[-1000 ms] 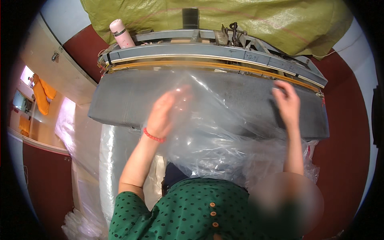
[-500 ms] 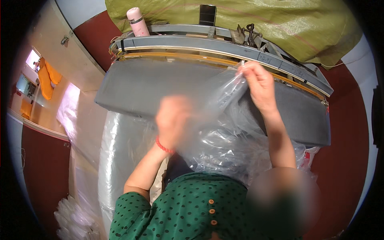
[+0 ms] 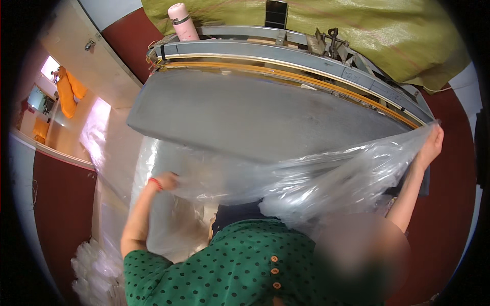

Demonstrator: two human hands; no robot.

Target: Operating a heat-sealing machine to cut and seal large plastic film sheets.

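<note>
A large clear plastic bag (image 3: 316, 178) is stretched wide in front of me, over the near edge of a grey padded table (image 3: 265, 117). My left hand (image 3: 166, 181), with a red band at the wrist, grips the bag's left end low near the table's front edge. My right hand (image 3: 431, 143) is raised at the far right and pinches the bag's other end. The plastic sags and crumples between the two hands, above my green dotted shirt.
A long metal sealing machine with a yellow strip (image 3: 306, 56) runs along the table's far side. A pink bottle (image 3: 181, 20) and a dark phone (image 3: 275, 13) stand behind it. A green sack (image 3: 367, 35) lies beyond. More clear plastic (image 3: 168, 229) hangs at the left.
Both hands have moved apart: the left hand dropped down and left, the right hand swung far right, pulling the bag from a bunch over the table into a wide stretch.
</note>
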